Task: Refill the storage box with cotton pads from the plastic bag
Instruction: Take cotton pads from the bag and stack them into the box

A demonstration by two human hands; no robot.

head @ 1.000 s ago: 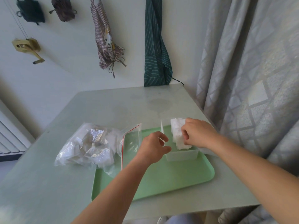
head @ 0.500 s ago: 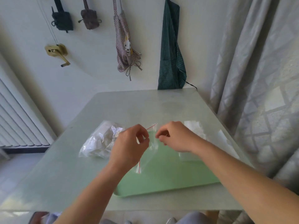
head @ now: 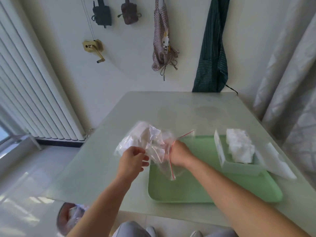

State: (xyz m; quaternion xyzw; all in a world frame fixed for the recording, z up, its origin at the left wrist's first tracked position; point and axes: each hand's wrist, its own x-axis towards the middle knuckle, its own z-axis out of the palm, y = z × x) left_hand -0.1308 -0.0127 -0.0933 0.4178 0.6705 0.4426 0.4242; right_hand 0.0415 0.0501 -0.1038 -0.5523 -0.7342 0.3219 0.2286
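A clear plastic bag (head: pixel 145 142) with a red zip strip lies crumpled at the left end of the green tray (head: pixel 196 189); white cotton pads show dimly inside it. My left hand (head: pixel 133 161) pinches the bag's near edge. My right hand (head: pixel 179 154) is pushed into the bag's mouth, its fingers hidden by the plastic. The clear storage box (head: pixel 239 168) stands at the tray's right end with a stack of white cotton pads (head: pixel 239 146) in it. Its lid (head: pixel 278 163) hangs open to the right.
The tray sits on a pale table (head: pixel 171 110) against the wall. A grey curtain (head: pixel 290 82) hangs close on the right and a white radiator (head: pixel 34 93) stands at the left. A lined bin (head: pixel 71 218) sits on the floor by the table's near edge.
My right hand left the pads in the box, pinched the bag's opening together with my left, and has now gone into the bag. My view has swung left.
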